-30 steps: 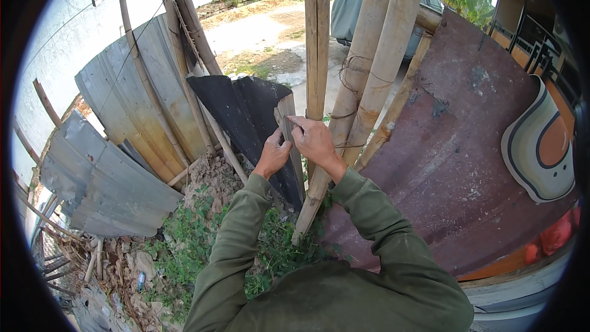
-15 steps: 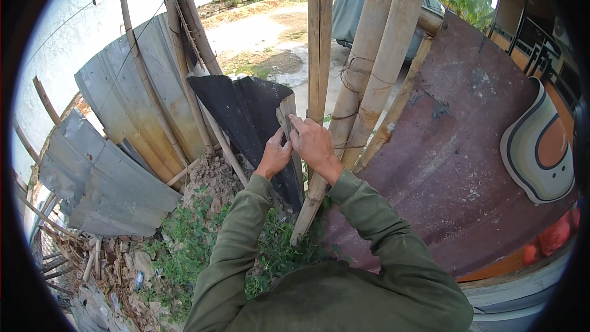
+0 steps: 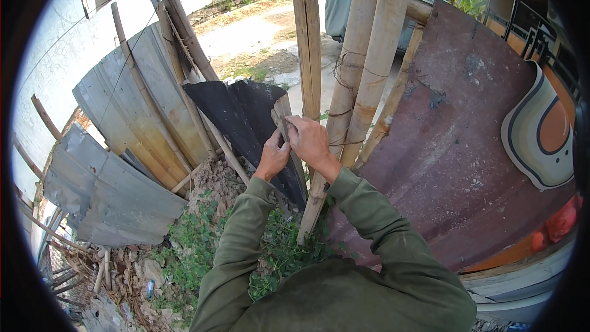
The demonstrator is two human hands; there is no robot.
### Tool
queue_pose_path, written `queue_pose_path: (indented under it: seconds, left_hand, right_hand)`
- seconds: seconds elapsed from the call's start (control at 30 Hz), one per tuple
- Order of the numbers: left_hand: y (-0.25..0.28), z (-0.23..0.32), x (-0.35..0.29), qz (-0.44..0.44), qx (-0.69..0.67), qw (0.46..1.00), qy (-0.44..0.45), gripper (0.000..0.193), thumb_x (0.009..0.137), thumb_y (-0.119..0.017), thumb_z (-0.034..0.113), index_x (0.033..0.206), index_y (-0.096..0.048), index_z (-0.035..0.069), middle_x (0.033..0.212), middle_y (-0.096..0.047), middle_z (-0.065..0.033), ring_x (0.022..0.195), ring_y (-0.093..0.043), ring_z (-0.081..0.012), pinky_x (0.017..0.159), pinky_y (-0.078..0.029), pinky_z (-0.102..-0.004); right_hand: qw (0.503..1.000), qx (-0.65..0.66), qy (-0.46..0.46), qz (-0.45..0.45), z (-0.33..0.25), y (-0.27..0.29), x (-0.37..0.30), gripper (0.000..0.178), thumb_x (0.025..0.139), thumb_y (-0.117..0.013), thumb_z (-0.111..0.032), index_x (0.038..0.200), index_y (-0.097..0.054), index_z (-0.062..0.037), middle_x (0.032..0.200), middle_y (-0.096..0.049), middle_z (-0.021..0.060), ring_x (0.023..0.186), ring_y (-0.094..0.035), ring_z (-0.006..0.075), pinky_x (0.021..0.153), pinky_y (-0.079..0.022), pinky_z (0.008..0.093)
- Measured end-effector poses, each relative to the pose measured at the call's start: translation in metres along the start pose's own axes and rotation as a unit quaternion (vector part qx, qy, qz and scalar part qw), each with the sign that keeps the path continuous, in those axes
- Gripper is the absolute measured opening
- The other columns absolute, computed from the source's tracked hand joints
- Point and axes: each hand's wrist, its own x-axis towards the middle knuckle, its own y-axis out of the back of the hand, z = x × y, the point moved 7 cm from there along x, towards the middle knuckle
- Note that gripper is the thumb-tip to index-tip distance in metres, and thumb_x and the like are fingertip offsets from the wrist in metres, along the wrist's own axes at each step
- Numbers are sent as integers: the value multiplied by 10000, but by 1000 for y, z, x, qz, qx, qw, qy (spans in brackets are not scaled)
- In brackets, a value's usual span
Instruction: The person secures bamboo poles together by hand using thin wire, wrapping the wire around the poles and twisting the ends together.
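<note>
A black corrugated sheet stands tilted in the middle, with a weathered wooden slat along its right edge. My left hand is closed at that edge, thumb up and fingers bent against the slat. My right hand grips the slat from the right, its index finger stretched along the top of its hold. Both hands are close together, and the fingertips behind the wood are hidden. Just right of them rises an upright wooden post.
Thick bamboo poles bound with wire stand to the right, beside a large dark-red metal sheet. Grey corrugated sheets lean at left. Green weeds and a dirt mound lie below. A covered vehicle stands beyond.
The view has shifted slightly, so the fence and poles sit a little differently in it. Both hands keep their hold on the slat, with hardly any movement.
</note>
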Motion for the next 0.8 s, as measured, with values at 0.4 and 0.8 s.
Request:
queue_pose_path:
  seconds: [0.4,0.8]
  left_hand:
    - [-2,7,-1,-6,-9,1000,30,385,922,-537,65,1295,-515,-25,1135,-667,-146,1035,-634,-188,895,-491,-322]
    - [-1,11,-4,0,12,1000,22,389,931,-539,63,1305,-503,-36,1139,-659,-153,1041,-630,-193,893,-493,-323]
  right_hand:
    - [1000,17,-8,22,-2,2,-2,306,842,-582,-138,1118,-696,-68,849,-656,187,751,-645,376,693,-519,460]
    - [996,-68,35,37,-4,-6,-7,293,857,-629,-180,1137,-677,-107,836,-601,139,659,-645,363,589,-528,453]
